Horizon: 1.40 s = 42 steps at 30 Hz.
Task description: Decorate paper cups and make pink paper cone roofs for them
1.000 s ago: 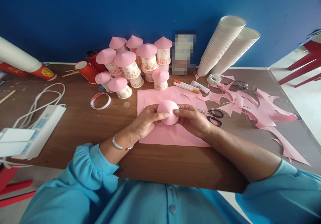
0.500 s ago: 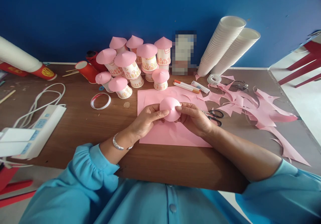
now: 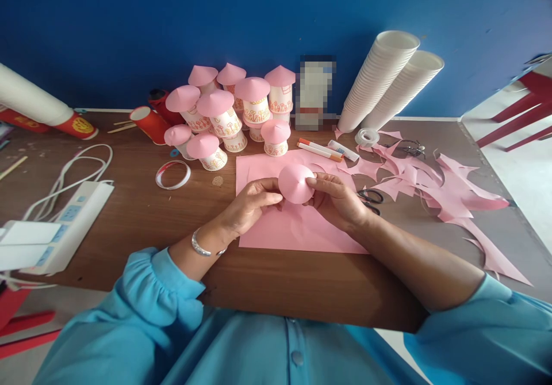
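A small pink paper cone (image 3: pixel 295 185) is held over pink paper sheets (image 3: pixel 297 232), its point facing up toward me. My right hand (image 3: pixel 338 198) pinches it from the right, thumb on top near the point and fingers underneath. At the cone's left edge, my left hand (image 3: pixel 252 204) has its fingers closed, the fingertips partly hidden behind the rim and the thumb lying beside it. Black-handled scissors (image 3: pixel 370 196) lie partly hidden behind my right hand.
Several decorated paper cups (image 3: pixel 226 121) with pink cone roofs stand at the back. Markers (image 3: pixel 319 150), clear tape (image 3: pixel 367 137) and pink scraps (image 3: pixel 452 189) lie to the right, before tall cup stacks (image 3: pixel 375 80). On the left are a tape roll (image 3: pixel 173 175) and power strip (image 3: pixel 75 224).
The cone has turned and shifted slightly up and right. My left thumb has slid off its face to the edge, while my right thumb still presses on it.
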### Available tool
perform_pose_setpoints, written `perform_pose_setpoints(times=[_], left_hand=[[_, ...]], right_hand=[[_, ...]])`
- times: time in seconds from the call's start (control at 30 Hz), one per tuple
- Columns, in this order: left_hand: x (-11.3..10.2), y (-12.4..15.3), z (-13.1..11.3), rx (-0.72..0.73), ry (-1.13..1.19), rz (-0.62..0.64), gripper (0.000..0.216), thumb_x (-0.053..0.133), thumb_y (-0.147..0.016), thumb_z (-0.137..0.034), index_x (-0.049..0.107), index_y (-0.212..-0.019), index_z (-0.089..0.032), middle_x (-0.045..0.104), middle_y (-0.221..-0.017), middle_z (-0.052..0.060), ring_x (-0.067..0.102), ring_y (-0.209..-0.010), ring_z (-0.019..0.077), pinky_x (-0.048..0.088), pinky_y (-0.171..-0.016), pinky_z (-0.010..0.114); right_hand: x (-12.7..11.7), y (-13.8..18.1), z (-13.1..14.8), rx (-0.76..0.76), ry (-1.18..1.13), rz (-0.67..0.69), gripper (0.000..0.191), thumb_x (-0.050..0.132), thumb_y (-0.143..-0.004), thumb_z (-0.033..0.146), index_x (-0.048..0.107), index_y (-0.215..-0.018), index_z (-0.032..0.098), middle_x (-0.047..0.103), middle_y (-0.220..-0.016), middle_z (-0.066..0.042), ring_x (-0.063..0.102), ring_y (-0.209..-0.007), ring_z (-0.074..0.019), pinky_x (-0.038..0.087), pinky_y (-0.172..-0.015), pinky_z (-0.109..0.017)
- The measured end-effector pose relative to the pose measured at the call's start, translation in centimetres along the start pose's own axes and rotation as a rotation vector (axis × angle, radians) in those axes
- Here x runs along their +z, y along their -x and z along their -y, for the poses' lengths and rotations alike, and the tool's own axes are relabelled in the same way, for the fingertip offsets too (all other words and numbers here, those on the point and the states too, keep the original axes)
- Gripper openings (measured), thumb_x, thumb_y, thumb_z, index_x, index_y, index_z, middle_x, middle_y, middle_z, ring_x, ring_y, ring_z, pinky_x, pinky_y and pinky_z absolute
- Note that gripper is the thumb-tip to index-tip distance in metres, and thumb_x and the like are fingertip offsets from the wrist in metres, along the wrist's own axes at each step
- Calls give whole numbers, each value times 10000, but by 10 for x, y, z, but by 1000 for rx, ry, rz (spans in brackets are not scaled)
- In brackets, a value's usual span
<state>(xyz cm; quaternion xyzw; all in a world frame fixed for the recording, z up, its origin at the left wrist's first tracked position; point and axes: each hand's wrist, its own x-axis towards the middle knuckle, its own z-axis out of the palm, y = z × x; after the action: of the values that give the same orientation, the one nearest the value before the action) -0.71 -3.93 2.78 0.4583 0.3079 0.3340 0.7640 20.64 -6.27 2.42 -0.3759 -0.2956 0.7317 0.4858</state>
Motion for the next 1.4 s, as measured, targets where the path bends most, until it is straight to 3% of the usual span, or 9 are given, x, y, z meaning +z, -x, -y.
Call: perform_pose_setpoints(times=[0.3, 0.53, 0.73, 0.93, 1.1, 1.2, 1.27, 1.4], left_hand=[[1, -1, 1, 9, -29, -68, 305, 850, -773, -435, 756, -866, -160, 673, -783, 27, 583, -735, 141, 461, -733, 282], [-4, -3, 4, 16, -197, -74, 256, 873, -773, -378, 748, -834, -162, 646, -784, -2, 534, -755, 123, 423, -761, 281], [-8, -6, 2, 77, -186, -28, 222, 831, -826, -354, 739, -753, -166, 624, -733, -5, 533, -734, 118, 430, -741, 272], [-13, -9, 1, 122, -176, -41, 306, 862, -800, -365, 797, -1045, -193, 736, -882, 38, 612, -762, 136, 485, -741, 288], [-15, -9, 1, 190, -367, -236, 373, 790, -879, -432, 761, -1167, -196, 569, -580, -57, 553, -600, 110, 466, -692, 272], [-12, -9, 1, 253, -364, -265, 452, 815, -846, -431, 724, -1234, -217, 684, -752, -16, 619, -723, 133, 493, -705, 270], [-9, -8, 0, 259, -399, -254, 365, 794, -858, -454, 759, -1117, -199, 733, -847, 27, 640, -774, 147, 497, -692, 271], [-5, -5, -2, 211, -544, -277, 362, 686, -940, -504, 751, -803, -174, 602, -563, -6, 553, -604, 125, 459, -644, 278]], right_hand=[[-1, -1, -2, 17, 10, 10, 288, 895, -727, 381, 695, -699, 176, 618, -703, 0, 546, -685, -121, 502, -591, -230], [-1, -1, -2, -1, -6, 6, 314, 923, -707, 379, 700, -700, 159, 616, -689, 12, 540, -645, -95, 506, -574, -199], [-3, -2, -1, -14, -14, -11, 310, 927, -701, 371, 700, -699, 160, 592, -694, 11, 551, -660, -103, 530, -574, -200], [-2, -1, 5, -64, -21, -29, 309, 926, -696, 384, 709, -714, 165, 598, -735, 1, 554, -696, -113, 540, -571, -201], [-2, -1, 5, -69, -25, -28, 294, 925, -695, 374, 715, -721, 169, 595, -718, 5, 555, -679, -113, 547, -566, -202], [-2, -1, 4, -66, -28, -30, 293, 930, -686, 368, 727, -736, 163, 606, -730, 0, 564, -685, -115, 554, -565, -201], [-1, -1, 4, -69, -32, -24, 288, 927, -693, 364, 733, -747, 157, 609, -737, -2, 563, -688, -112, 550, -560, -194], [-1, -1, 4, -68, -36, -2, 277, 918, -711, 360, 739, -760, 155, 602, -731, -1, 551, -686, -107, 535, -558, -184]])
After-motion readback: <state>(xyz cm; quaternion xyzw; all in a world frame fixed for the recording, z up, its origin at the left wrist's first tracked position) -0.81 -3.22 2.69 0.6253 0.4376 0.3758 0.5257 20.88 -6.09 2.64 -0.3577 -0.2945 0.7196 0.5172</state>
